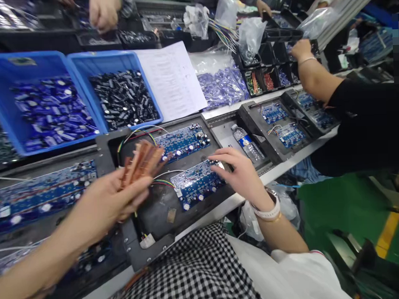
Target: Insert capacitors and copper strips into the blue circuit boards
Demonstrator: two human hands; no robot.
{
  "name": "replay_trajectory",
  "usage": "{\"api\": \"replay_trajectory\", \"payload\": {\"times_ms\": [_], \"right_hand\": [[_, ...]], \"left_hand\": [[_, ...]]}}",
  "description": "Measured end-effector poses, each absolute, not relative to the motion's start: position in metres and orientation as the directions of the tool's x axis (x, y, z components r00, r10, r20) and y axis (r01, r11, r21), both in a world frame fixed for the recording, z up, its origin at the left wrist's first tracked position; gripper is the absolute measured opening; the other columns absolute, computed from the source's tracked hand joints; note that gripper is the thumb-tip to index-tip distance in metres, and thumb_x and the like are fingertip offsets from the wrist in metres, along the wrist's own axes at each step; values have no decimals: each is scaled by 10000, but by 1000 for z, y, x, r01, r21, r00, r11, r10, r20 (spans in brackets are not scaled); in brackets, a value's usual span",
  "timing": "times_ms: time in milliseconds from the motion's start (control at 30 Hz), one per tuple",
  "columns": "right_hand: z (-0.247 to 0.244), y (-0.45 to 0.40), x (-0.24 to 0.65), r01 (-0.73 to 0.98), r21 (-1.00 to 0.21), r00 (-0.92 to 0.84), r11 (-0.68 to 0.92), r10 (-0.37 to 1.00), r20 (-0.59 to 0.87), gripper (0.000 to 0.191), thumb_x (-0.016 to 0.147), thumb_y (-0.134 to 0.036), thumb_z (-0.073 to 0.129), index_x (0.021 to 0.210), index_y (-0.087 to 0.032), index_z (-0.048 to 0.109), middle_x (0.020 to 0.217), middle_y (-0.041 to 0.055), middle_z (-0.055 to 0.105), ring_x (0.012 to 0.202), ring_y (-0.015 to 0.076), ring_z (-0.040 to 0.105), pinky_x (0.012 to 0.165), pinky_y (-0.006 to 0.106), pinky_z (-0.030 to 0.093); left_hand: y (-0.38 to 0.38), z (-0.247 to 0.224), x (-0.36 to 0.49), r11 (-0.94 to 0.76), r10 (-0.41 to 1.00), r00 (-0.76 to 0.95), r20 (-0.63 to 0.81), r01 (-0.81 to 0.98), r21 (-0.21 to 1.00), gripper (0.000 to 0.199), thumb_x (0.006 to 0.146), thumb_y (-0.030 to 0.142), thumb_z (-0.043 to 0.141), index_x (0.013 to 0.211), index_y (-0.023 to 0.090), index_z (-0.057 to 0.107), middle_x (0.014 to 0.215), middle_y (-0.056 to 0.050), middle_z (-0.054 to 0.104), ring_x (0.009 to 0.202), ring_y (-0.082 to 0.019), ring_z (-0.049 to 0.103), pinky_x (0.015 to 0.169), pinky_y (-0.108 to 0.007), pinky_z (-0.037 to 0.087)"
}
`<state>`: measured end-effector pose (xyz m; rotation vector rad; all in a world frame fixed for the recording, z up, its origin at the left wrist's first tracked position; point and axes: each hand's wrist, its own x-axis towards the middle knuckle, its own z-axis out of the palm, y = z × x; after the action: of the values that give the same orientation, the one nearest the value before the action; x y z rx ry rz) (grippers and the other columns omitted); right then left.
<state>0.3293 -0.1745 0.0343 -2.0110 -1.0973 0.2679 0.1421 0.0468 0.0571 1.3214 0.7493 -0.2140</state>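
Note:
My left hand [122, 196] is closed round a bundle of flat copper strips [143, 162], held above the left side of a dark tray [159, 212]. Two blue circuit boards lie in that tray. Over the right end of the nearer circuit board [196, 184] is my right hand [237, 170], fingers apart and nothing visible in them; whether the fingertips touch the board I cannot tell. Behind it sits the farther circuit board [182, 143]. Coloured wires [163, 182] run from the left ends of both boards. The copper bundle looks slightly blurred.
Blue bins hold purple capacitors [54, 111] and black capacitors [124, 100]. Beside them are a paper sheet [171, 80] and a bag of purple parts [221, 85]. A plastic bottle [248, 143] lies right of my tray. At right, a co-worker's arm [318, 77] reaches over parts boxes.

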Motion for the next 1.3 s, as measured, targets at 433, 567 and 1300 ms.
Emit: {"api": "replay_trajectory", "payload": {"times_ms": [433,567,1300], "right_hand": [[49,-135,285,663,-741,426,103,762,488,356,905,-231,635,1242,-334,580,1290,41,599,1184,202,575,997,419,519],[72,-133,320,882,-252,-176,399,774,608,219,959,-153,519,1104,-258,646,1153,26,684,1160,184,571,1034,426,457],[11,-52,407,963,-247,-58,110,976,210,209,952,-186,544,1005,-264,731,979,42,650,970,210,533,901,401,418]], "left_hand": [[-20,61,145,704,236,743,-626,314,638,444,727,510,771,812,200,465,490,96,370,387,-19,140,334,-116,121],[-8,63,148,732,121,745,-655,379,567,444,713,521,770,851,174,530,538,52,483,342,-8,196,303,-119,107],[34,48,156,389,601,636,-483,295,873,386,847,468,651,1061,199,474,628,38,540,420,-37,283,352,-101,208]]}}
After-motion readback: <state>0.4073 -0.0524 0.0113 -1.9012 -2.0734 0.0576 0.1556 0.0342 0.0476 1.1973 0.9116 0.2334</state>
